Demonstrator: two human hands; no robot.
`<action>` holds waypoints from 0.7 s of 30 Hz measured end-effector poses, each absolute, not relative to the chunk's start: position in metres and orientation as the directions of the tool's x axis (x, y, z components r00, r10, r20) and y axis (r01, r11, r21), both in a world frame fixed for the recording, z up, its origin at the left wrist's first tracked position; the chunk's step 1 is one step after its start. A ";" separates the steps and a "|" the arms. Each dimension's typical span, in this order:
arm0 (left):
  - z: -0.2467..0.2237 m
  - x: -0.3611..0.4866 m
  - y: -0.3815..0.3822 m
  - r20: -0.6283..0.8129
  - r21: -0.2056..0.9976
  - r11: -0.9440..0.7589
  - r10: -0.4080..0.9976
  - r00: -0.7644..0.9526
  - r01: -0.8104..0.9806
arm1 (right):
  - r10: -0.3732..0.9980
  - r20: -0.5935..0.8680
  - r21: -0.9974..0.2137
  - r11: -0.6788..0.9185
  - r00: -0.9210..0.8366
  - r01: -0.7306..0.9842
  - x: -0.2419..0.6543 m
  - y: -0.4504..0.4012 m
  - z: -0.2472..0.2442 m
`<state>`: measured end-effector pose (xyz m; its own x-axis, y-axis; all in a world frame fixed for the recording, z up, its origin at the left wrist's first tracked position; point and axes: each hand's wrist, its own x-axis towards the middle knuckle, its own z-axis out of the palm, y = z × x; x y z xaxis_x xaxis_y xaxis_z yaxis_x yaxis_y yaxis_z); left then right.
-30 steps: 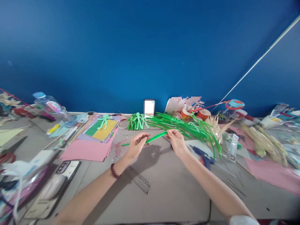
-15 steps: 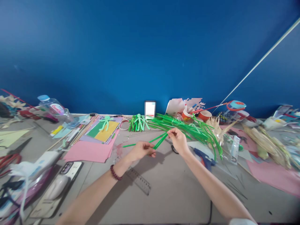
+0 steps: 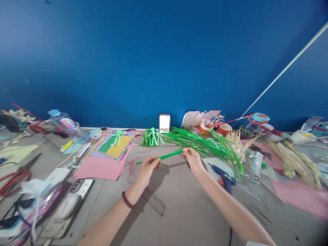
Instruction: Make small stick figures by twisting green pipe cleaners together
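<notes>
Between my two hands stretches a green pipe cleaner (image 3: 170, 155), apparently doubled, held just above the table. My left hand (image 3: 150, 167) pinches it on the left, and a short green end pokes out beyond that hand. At the right, the fingertips of my right hand (image 3: 192, 159) grip its other end. Behind them lies a large heap of green pipe cleaners (image 3: 197, 140). Several small figures bent from green pipe cleaners (image 3: 153, 137) stand left of that heap, and one lighter figure (image 3: 118, 137) lies on coloured sheets.
A clear ruler (image 3: 155, 201) lies below my left hand. To the right is a blue glue gun (image 3: 223, 177). Pink paper (image 3: 99, 167), a phone (image 3: 69, 208) and scissors (image 3: 15, 181) are at left. A small screen (image 3: 164, 122) leans against the blue wall.
My left hand has slid left along the pipe cleaner, away from my right hand. The strands, earlier angled apart, now run close together and nearly level. The view has shifted slightly.
</notes>
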<state>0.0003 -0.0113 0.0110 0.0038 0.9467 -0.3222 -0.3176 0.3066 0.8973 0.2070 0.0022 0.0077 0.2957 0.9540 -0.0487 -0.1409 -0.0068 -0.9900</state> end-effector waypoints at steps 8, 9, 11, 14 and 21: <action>0.006 0.000 -0.024 -0.375 0.782 0.310 0.927 -0.011 -0.541 | 0.932 -0.163 -0.970 -0.091 0.324 -0.227 0.192 -0.010 0.002; 0.004 0.000 -0.024 -0.368 0.790 0.298 0.930 -0.024 -0.536 | 0.929 -0.171 -0.969 -0.098 0.328 -0.227 0.191 -0.010 -0.001; 0.001 0.001 -0.023 -0.346 0.813 0.276 0.937 -0.045 -0.512 | 0.922 -0.179 -0.969 -0.105 0.342 -0.223 0.189 -0.010 -0.006; -0.002 0.001 -0.021 -0.321 0.831 0.258 0.946 -0.047 -0.494 | 0.919 -0.175 -0.970 -0.098 0.354 -0.224 0.185 -0.010 -0.016; 0.002 0.001 -0.021 -0.282 0.671 0.263 0.955 0.090 -0.694 | 0.922 -0.145 -0.977 -0.077 0.359 -0.197 0.179 -0.012 -0.030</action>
<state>0.0007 -0.0209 0.0019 0.0903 0.9553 -0.2815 -0.6936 0.2632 0.6706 0.1793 -0.0117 -0.0297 0.3588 0.9220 -0.1453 -0.1970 -0.0773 -0.9774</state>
